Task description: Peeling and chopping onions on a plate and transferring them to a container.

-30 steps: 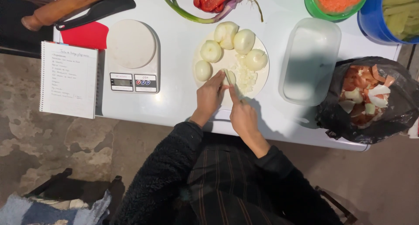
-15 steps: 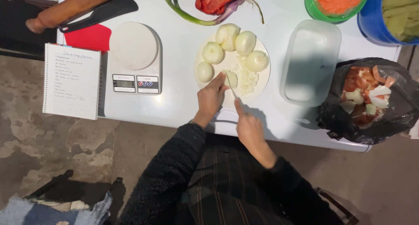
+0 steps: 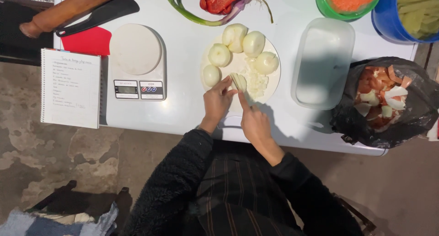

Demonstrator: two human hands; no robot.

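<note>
I saw a notebook [image 3: 71,88] far left, a scale [image 3: 137,62] beside it. Left hand [image 3: 216,102] pinched the half-cut onion [image 3: 238,81] on the white board [image 3: 272,87]; right hand [image 3: 253,119] gripped a knife, blade barely visible. Bag of peels [image 3: 384,99] right.

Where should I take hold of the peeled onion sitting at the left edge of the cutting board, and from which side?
Grip the peeled onion across its round middle, coming from above and the left. That side faces bare table, while the left hand sits just below-right of it and another onion lies close above. It is smooth and round, so it would probably roll; pinch on opposite sides.
</note>
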